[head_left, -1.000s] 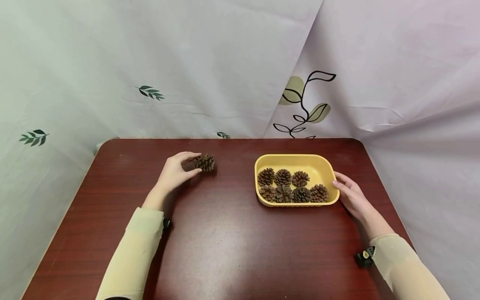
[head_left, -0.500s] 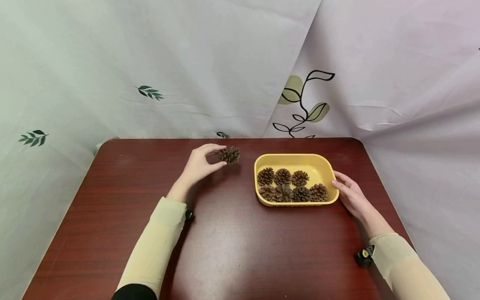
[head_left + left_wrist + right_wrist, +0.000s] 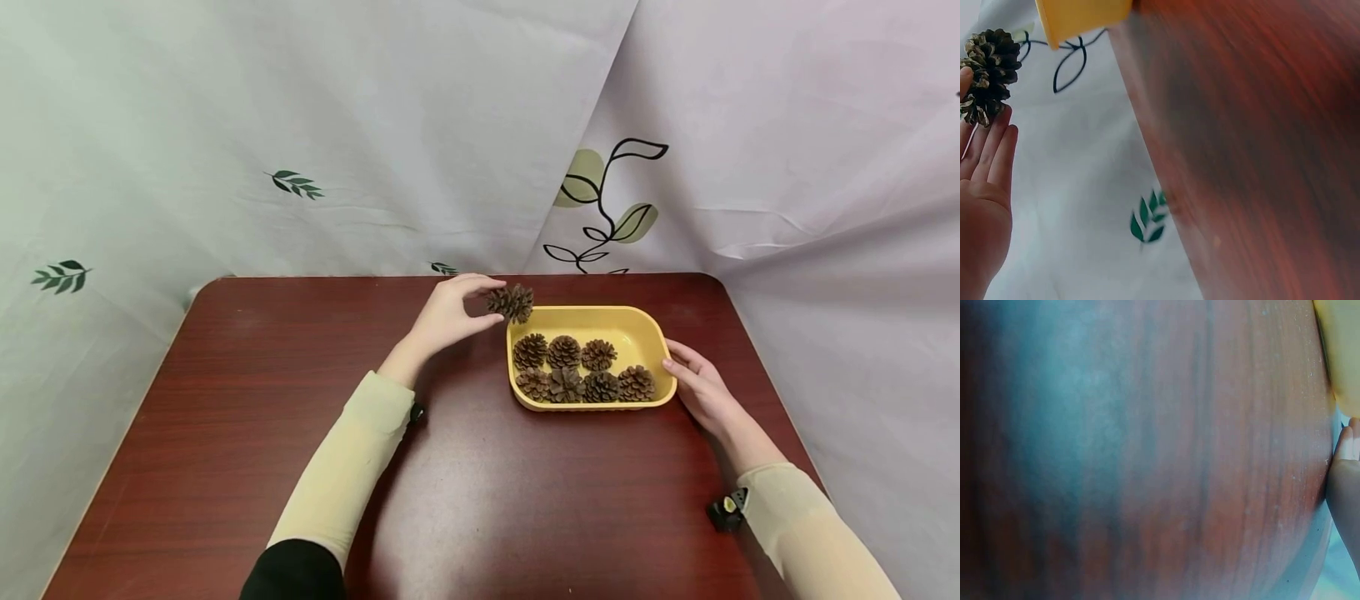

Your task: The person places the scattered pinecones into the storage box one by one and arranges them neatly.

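Observation:
A brown pine cone (image 3: 511, 303) is pinched between the thumb and fingers of my left hand (image 3: 450, 315), up at the back left corner of a yellow plastic basin (image 3: 637, 333). In the left wrist view the same pine cone (image 3: 991, 75) sits at the fingertips, with part of the basin (image 3: 1085, 19) above. Several other pine cones (image 3: 564, 353) lie inside the basin in two rows, toward its left and front. My right hand (image 3: 705, 392) grips the basin's right end, thumb over the rim and fingers along the outer wall. The right wrist view catches only a little of this hand (image 3: 1347, 481).
The dark red wooden table (image 3: 480, 500) stretches around the basin to the left and front. Behind it hangs a pale cloth (image 3: 420, 125) printed with leaves. A small black device (image 3: 726, 510) is on the right wrist.
My left hand has carried the pine cone rightward and slightly back, from the table's left part to the basin's corner. The right hand and basin have stayed in place.

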Action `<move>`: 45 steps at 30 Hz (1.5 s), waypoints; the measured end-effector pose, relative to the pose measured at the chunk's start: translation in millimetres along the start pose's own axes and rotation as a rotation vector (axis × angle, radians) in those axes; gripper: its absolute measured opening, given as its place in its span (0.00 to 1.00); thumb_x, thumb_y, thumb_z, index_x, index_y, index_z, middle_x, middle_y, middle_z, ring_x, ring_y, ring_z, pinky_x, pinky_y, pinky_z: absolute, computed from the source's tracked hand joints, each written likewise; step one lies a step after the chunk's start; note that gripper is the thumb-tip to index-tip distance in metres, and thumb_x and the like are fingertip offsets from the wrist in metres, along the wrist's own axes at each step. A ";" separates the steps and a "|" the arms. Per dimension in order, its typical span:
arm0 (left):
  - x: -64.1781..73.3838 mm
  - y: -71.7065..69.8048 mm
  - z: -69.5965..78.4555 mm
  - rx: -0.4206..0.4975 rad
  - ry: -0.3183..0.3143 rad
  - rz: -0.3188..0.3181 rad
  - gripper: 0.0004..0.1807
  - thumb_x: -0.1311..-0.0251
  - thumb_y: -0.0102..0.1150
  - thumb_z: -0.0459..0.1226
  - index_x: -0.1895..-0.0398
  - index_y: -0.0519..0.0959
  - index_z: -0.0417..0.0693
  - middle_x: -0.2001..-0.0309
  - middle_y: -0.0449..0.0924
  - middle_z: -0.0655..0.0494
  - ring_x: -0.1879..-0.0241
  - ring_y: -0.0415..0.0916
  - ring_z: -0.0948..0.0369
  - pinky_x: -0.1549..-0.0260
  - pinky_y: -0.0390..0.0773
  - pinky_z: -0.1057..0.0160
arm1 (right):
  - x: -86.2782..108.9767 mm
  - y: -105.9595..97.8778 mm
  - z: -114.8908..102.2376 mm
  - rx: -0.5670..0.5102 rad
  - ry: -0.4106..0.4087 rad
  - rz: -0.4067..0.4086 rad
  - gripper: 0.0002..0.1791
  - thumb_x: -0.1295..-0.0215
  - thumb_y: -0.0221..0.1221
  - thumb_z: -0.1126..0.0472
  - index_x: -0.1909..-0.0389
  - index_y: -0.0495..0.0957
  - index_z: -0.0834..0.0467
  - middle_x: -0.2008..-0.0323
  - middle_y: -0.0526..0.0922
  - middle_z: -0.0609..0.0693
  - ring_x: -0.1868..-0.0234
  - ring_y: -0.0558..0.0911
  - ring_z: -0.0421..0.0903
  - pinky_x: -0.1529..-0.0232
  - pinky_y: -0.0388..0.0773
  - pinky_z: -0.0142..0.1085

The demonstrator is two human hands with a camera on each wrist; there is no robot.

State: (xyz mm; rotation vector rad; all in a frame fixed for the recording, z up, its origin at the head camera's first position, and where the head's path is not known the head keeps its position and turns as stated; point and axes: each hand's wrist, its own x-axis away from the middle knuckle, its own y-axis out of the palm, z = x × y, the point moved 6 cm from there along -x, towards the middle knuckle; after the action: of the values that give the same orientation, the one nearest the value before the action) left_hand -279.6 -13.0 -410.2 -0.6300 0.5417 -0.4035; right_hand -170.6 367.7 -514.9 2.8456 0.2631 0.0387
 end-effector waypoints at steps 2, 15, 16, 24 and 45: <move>-5.1 5.9 5.0 -0.018 0.009 -0.019 0.28 0.40 0.78 0.38 0.36 0.84 0.44 0.38 0.86 0.46 0.39 0.84 0.50 0.33 0.82 0.54 | -0.2 0.7 -0.1 -0.008 -0.003 -0.002 0.23 0.17 0.44 0.73 0.38 0.80 0.48 0.42 0.86 0.38 0.43 0.85 0.32 0.44 0.82 0.23; -32.4 55.8 40.1 -0.052 0.064 -0.133 0.28 0.37 0.76 0.41 0.34 0.83 0.49 0.36 0.85 0.51 0.33 0.80 0.53 0.26 0.75 0.57 | 2.0 0.4 0.4 -0.018 0.002 -0.001 0.24 0.17 0.44 0.72 0.38 0.80 0.47 0.42 0.87 0.38 0.44 0.85 0.32 0.45 0.83 0.24; -34.3 60.2 42.8 -0.052 0.064 -0.143 0.28 0.37 0.76 0.41 0.34 0.83 0.49 0.35 0.84 0.51 0.33 0.80 0.54 0.26 0.75 0.58 | 2.0 0.4 0.7 -0.018 0.001 -0.002 0.24 0.17 0.44 0.72 0.38 0.80 0.47 0.42 0.87 0.38 0.44 0.85 0.32 0.45 0.83 0.24; -52.2 94.5 64.5 -0.098 0.096 -0.224 0.29 0.34 0.74 0.43 0.31 0.80 0.50 0.31 0.81 0.52 0.29 0.77 0.56 0.25 0.74 0.59 | 2.0 0.7 1.2 -0.024 -0.005 0.017 0.23 0.18 0.44 0.73 0.39 0.81 0.48 0.43 0.87 0.39 0.44 0.85 0.32 0.45 0.83 0.23; -70.1 162.0 94.6 -0.320 0.057 -0.361 0.29 0.30 0.70 0.50 0.28 0.79 0.58 0.31 0.80 0.60 0.31 0.77 0.64 0.29 0.76 0.67 | 0.0 2.7 -1.2 -0.030 0.001 -0.023 0.24 0.16 0.43 0.72 0.38 0.80 0.46 0.43 0.87 0.37 0.44 0.86 0.31 0.45 0.83 0.23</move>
State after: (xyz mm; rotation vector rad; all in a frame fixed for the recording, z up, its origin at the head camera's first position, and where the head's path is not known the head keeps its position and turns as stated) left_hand -248.6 184.2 -426.1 -1.0332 0.5518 -0.6834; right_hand -170.1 365.5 -513.0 2.8126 0.2934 0.0393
